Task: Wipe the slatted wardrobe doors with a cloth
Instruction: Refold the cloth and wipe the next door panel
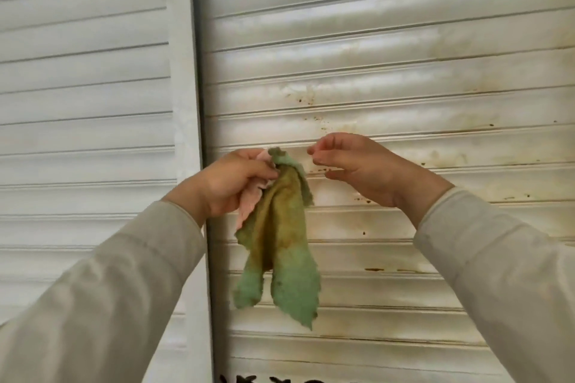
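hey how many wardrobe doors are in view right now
2. The left door fills the left side and looks fairly clean. The right door, behind the hanging cloth, carries brownish stains. Both run past the frame edges, so more doors may be out of view.

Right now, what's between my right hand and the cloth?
In the head view, nothing: only stained door slats show behind the gap between the right hand and the green cloth, which the left hand holds.
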Available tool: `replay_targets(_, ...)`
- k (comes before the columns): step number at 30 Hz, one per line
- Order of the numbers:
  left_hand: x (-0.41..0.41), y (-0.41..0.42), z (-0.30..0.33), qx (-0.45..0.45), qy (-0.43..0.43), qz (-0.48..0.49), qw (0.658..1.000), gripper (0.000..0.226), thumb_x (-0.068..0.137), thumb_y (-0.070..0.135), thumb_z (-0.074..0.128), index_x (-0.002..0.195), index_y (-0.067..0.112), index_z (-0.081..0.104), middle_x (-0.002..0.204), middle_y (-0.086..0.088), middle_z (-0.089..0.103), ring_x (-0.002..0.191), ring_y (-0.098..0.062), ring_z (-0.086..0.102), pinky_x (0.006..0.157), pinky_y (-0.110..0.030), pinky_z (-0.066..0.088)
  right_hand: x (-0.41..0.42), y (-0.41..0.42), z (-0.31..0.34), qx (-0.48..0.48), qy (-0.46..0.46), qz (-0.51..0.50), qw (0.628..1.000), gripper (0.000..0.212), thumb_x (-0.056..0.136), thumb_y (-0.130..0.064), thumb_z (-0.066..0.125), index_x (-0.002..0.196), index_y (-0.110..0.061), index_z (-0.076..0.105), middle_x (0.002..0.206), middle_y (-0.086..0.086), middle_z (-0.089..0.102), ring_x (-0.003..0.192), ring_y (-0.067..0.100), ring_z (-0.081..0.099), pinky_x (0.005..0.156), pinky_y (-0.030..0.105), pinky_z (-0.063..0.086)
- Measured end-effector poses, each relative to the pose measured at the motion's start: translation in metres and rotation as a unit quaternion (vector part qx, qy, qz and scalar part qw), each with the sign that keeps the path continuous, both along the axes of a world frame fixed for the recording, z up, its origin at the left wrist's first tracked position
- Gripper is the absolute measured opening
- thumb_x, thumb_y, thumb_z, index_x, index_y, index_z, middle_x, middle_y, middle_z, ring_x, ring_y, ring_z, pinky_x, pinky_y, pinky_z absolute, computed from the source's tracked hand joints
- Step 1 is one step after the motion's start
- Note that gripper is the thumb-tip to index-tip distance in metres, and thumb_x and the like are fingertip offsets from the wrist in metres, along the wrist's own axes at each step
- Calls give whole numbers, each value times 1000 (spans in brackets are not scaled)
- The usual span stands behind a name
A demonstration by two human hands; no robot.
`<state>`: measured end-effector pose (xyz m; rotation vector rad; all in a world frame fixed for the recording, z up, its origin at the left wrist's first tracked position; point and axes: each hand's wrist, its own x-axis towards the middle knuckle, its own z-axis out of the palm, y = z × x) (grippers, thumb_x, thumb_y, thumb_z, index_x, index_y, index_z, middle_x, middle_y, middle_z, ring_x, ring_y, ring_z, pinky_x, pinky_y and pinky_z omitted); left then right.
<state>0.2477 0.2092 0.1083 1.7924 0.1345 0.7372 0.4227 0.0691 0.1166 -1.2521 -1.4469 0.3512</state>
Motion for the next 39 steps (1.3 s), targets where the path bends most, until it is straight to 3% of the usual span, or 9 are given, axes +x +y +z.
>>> replay_targets(5, -10, 4, 16, 27, 5, -20, 999, 25, 85, 3, 65, 109, -3, 65, 97, -21, 66, 88, -29, 64, 87, -38, 54, -25, 7, 16, -68, -118, -53, 989, 14, 88, -20, 73, 98, -12, 71, 83, 6, 66, 67, 14, 56, 58, 24, 45)
replay_targets(10, -17, 10, 28, 126, 14, 173, 977, 19, 90, 15, 72, 77, 6, 62, 48, 1, 54, 35, -8, 47, 42, -17, 39, -31, 6, 33, -107, -97, -150, 978, 25, 93, -28, 67, 91, -4, 74, 77, 10, 72, 68, 23, 65, 68, 36, 54)
replay_targets(14, -5, 18, 24, 134, -14, 291, 947, 25, 89, 22, 69, 70, 8, 64, 52, -2, 63, 47, -14, 60, 49, -20, 43, -42, 17, 34, -112, -104, -212, 965, 38, 94, -37, 64, 93, 1, 72, 73, 11, 69, 62, 24, 61, 57, 33, 47)
replay_targets(17, 12, 14, 14, -65, -87, 263, 959, 22, 98, 18, 54, 82, 10, 67, 58, -6, 61, 39, -12, 54, 41, -18, 40, -55, 27, 35, -100, -133, -243, 956, 38, 95, -40, 62, 88, -2, 70, 72, 11, 62, 58, 22, 54, 53, 30, 41)
replay_targets(22, 39, 6, 2, -203, -176, 204, 941, 50, 99, 54, 41, 93, 13, 71, 80, -9, 75, 73, -24, 73, 73, -37, 62, -67, 35, 49, -49, -196, -248, 948, 27, 96, -38, 59, 83, -14, 66, 68, 9, 53, 58, 20, 47, 53, 26, 36)
replay_targets(27, 54, 2, 13, 79, -276, 295, 911, 31, 101, 31, 45, 122, 19, 65, 118, 4, 62, 117, -17, 58, 103, -34, 46, -63, 27, 70, -26, -184, -245, 951, 33, 100, -37, 54, 83, -11, 66, 76, 10, 62, 65, 24, 57, 59, 30, 47)
replay_targets(31, 75, 24, 18, 466, -164, 438, 751, 57, 91, 37, 34, 137, 9, 53, 132, -16, 53, 121, -37, 49, 106, -48, 38, -40, 16, 83, -8, -174, -257, 951, 34, 102, -34, 50, 97, -5, 69, 78, 10, 66, 58, 20, 60, 47, 22, 47)
replay_targets(35, 91, 43, 38, 439, 22, 469, 766, 63, 99, 49, 32, 154, 20, 22, 157, -11, 28, 144, -31, 24, 117, -50, 16, 7, 11, 101, 63, -269, -354, 893, 37, 97, -38, 51, 76, -9, 60, 74, 7, 58, 67, 25, 55, 63, 32, 44)
replay_targets(39, 100, 54, 60, 398, 13, 512, 761, 68, 99, 54, 30, 155, 18, 16, 156, -15, 25, 144, -34, 20, 118, -53, 14, 66, 8, 126, 49, -414, -490, 765, 66, 94, -61, 33, 139, -15, 48, 149, 15, 40, 142, 34, 29, 115, 45, 26)
